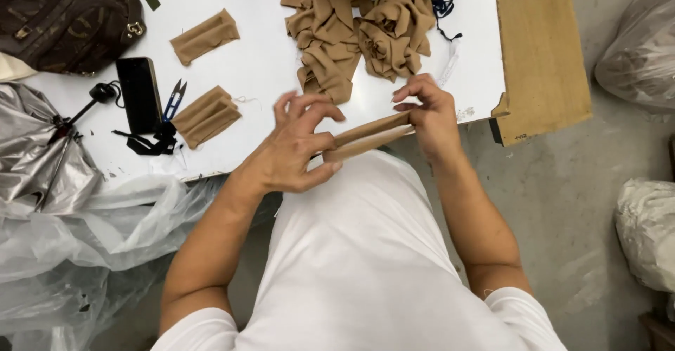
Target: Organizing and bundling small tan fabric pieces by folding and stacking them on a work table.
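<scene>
Clearly both hands, left (299,151) and right (429,115), pinch the folded tan strip (369,137) off the worktop's (260,56) front edge; loosened fingers could unfold it

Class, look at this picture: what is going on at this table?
A person in a white shirt holds a folded tan fabric strip stretched between the left hand and right hand. On the white table lie two folded bundles, a loose heap of tan pieces, small blue snips and a dark phone.
</scene>
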